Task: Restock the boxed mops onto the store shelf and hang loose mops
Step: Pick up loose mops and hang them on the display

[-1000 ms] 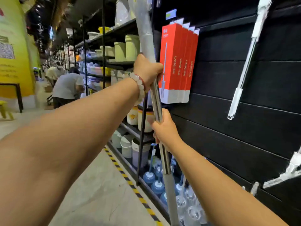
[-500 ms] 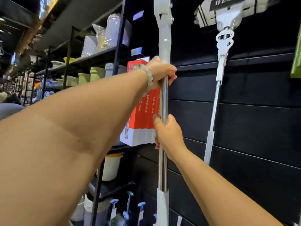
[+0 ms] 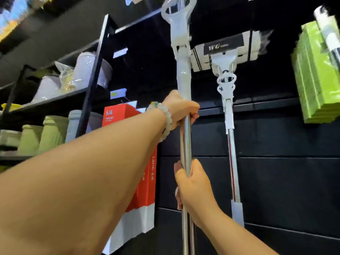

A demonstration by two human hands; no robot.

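Left hand [image 3: 181, 109] and right hand [image 3: 195, 188] both gripped the loose mop [image 3: 185, 142] upright against the black wall [image 3: 285, 181], beside the hung mop [image 3: 232, 144]; likely light, stiff, top-heavy, its chrome pole slippery, so gripping mid-pole with both hands suited.

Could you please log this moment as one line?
left hand grips mop pole | right hand grips lower | raised beside hung mop

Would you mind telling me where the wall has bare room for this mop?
Bare black panel lies right of the hanging white-headed steel mop, below the green packs. Left is crowded: the held chrome-pole mop stands close against the red-and-white boxes.
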